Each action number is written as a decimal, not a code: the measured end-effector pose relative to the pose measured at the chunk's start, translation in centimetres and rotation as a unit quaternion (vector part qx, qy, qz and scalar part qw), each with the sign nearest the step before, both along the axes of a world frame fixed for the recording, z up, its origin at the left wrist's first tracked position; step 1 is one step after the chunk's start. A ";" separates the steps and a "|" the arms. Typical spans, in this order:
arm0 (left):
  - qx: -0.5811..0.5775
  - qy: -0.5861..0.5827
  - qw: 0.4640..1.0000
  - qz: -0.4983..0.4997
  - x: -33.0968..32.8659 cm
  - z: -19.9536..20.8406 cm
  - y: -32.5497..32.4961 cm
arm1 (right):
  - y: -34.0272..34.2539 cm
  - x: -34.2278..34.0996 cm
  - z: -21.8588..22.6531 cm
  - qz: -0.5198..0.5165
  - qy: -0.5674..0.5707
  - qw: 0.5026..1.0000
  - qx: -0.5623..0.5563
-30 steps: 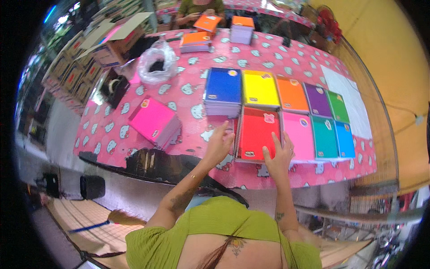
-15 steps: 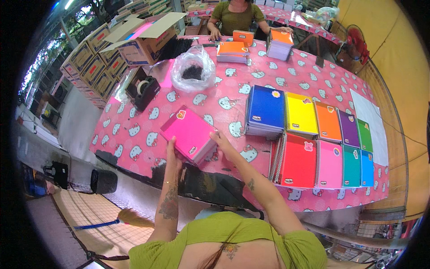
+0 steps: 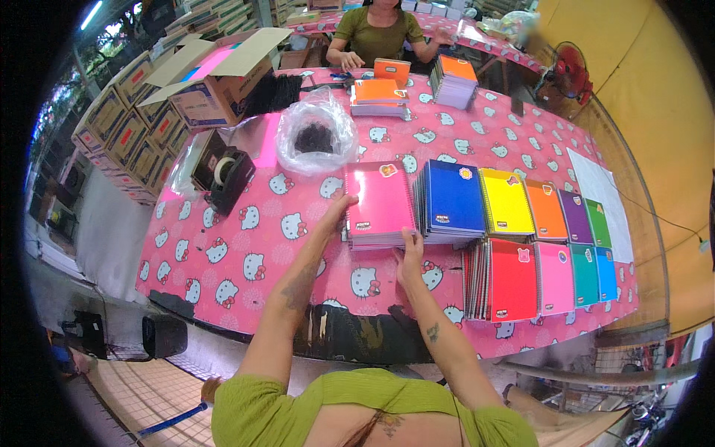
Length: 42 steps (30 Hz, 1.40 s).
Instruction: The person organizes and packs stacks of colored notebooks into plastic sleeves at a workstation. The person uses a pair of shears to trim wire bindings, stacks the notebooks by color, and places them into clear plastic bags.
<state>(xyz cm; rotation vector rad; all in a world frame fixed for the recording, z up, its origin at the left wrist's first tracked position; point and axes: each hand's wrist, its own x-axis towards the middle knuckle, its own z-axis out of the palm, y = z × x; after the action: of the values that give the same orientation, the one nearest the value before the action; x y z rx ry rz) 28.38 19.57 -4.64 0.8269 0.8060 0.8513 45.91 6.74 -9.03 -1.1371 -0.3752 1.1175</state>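
A stack of spiral notebooks with a bright pink cover (image 3: 380, 197) stands on the table just left of the blue notebook stack (image 3: 453, 200). My left hand (image 3: 339, 211) grips its left side, and my right hand (image 3: 409, 258) holds its front right corner. The fingers under and behind the stack are partly hidden. Right of the blue stack come yellow (image 3: 506, 201), orange (image 3: 545, 212), purple (image 3: 576, 216) and green (image 3: 597, 223) notebooks. In front of these lie red (image 3: 512, 279), light pink (image 3: 555, 277), teal (image 3: 585, 274) and light blue (image 3: 605, 274) ones.
Beyond my hands are a clear plastic bag (image 3: 316, 132) of black pieces and a black tape dispenser (image 3: 226, 177). An open carton (image 3: 216, 97) stands far left. Across the table a person (image 3: 378, 33) sits by orange notebook stacks (image 3: 453, 80). A red fan (image 3: 571, 71) stands far right.
Both hands have carried the pink notebook stack to the right, up beside the blue stack, and turned it straighter. The whole view has shifted slightly. The person opposite has lifted a hand off the orange stack.
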 end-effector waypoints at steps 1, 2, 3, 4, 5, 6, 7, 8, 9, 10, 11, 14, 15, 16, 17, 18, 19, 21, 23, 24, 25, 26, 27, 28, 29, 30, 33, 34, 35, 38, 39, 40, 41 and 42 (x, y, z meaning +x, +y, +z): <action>-0.027 -0.015 0.999 -0.015 0.9 0.4 0.9 | -0.2 -0.5 -0.3 -0.043 0.003 0.999 -0.013; -0.060 -0.037 0.997 -0.040 3.0 0.4 1.7 | -0.8 0.0 -0.7 -0.097 -0.002 0.995 -0.029; -0.054 -0.015 0.997 -0.045 1.7 0.3 2.4 | -1.5 -1.6 0.1 -0.085 0.066 0.992 -0.062; -0.050 0.008 0.998 -0.047 0.3 0.3 3.0 | -1.8 -3.1 1.0 -0.079 0.077 0.992 -0.058; -0.047 0.016 0.997 -0.055 0.9 0.2 3.2 | -2.2 -3.0 1.3 -0.086 0.080 0.992 -0.056; -0.001 -0.008 1.000 -0.018 0.8 -0.7 3.1 | -2.6 -3.7 1.5 -0.078 0.087 0.992 -0.054; 0.010 -0.002 0.999 -0.043 2.0 -0.8 3.1 | -3.2 -2.8 0.6 -0.063 -0.007 0.997 -0.044; -0.010 -0.002 0.998 -0.066 2.9 0.7 2.0 | -3.8 -1.5 -0.6 -0.049 -0.096 0.994 -0.029; -0.021 0.065 0.998 -0.012 3.0 1.5 1.2 | -4.3 -0.4 -1.4 -0.031 -0.185 0.982 -0.007; 0.031 0.139 0.989 0.046 1.1 0.9 0.0 | -6.2 0.2 -1.5 0.057 -0.369 0.928 -0.006; 0.073 0.221 0.967 0.107 -1.1 0.1 -1.3 | -9.1 0.5 -1.0 0.141 -0.539 0.831 0.002; 0.288 0.419 0.837 0.201 -11.0 -3.7 -5.1 | -19.2 -0.3 2.3 0.280 -0.681 0.676 0.025; 0.288 0.458 0.814 0.213 -14.8 -4.1 -6.1 | -22.5 0.1 1.5 0.294 -0.723 0.625 0.036; 0.246 0.488 0.798 0.255 -17.9 -4.2 -7.3 | -25.5 0.0 1.5 0.309 -0.719 0.621 0.032; 0.200 0.515 0.780 0.294 -20.8 -4.4 -8.6 | -28.5 0.1 1.5 0.325 -0.716 0.617 0.027; 0.209 0.543 0.748 0.319 -24.7 -4.9 -9.2 | -31.3 1.1 -0.7 0.309 -0.695 0.647 0.041; 0.217 0.571 0.713 0.343 -28.5 -5.1 -9.6 | -34.1 1.9 -3.4 0.295 -0.671 0.678 0.057; 0.205 0.565 0.699 0.389 -33.3 -4.5 -8.8 | -39.4 2.1 -6.1 0.242 -0.663 0.704 -0.081; 0.188 0.534 0.705 0.427 -36.8 -3.6 -7.5 | -41.3 1.4 -6.6 0.268 -0.628 0.704 -0.194; 0.182 0.505 0.723 0.435 -37.6 -3.0 -5.9 | -41.1 0.9 -6.3 0.292 -0.616 0.695 -0.228; 0.176 0.476 0.739 0.443 -38.5 -2.3 -4.6 | -40.7 0.3 -6.0 0.327 -0.605 0.680 -0.255; 0.200 0.498 0.734 0.417 -38.2 -1.5 -2.7 | -39.5 -0.4 -5.2 0.369 -0.589 0.659 -0.286; 0.226 0.519 0.727 0.389 -37.7 -0.6 -0.9 | -38.0 -1.2 -4.4 0.422 -0.573 0.629 -0.314; 0.292 0.538 0.715 0.337 -36.8 0.4 1.9 | -36.1 -2.7 -3.2 0.477 -0.545 0.599 -0.342; 0.350 0.563 0.691 0.290 -37.3 0.8 3.2 | -34.1 -3.9 -2.5 0.551 -0.512 0.554 -0.357; 0.335 0.571 0.700 0.267 -37.8 0.5 4.0 | -31.8 -5.6 -1.7 0.611 -0.486 0.522 -0.344; 0.301 0.597 0.694 0.267 -37.6 -0.4 5.9 | -25.3 -12.4 2.1 0.628 -0.457 0.578 -0.251; 0.280 0.610 0.685 0.284 -38.1 -1.0 4.9 | -22.1 -16.1 4.9 0.571 -0.448 0.658 -0.203; 0.285 0.585 0.707 0.277 -37.6 -1.1 4.3 | -19.2 -19.8 7.7 0.505 -0.437 0.729 -0.149; 0.270 0.581 0.721 0.263 -34.5 -0.1 2.1 | -13.1 -27.1 7.8 0.378 -0.466 0.798 -0.049; 0.285 0.575 0.721 0.260 -34.7 0.5 2.1 | -11.3 -28.8 6.6 0.357 -0.503 0.787 -0.012; 0.295 0.572 0.723 0.251 -35.1 0.6 1.7 | -10.4 -30.7 4.8 0.343 -0.517 0.784 0.005; 0.306 0.567 0.725 0.245 -35.6 0.6 1.8 | -9.2 -32.5 3.1 0.329 -0.533 0.779 0.025; 0.353 0.543 0.711 0.274 -36.9 0.5 2.8 | -8.2 -34.0 2.5 0.316 -0.550 0.771 0.049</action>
<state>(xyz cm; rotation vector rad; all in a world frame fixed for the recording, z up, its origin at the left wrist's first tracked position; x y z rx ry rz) -8.49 22.39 -4.14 1.9157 1.8924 1.2103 11.87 -1.51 -6.50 -1.5352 -1.8281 0.8306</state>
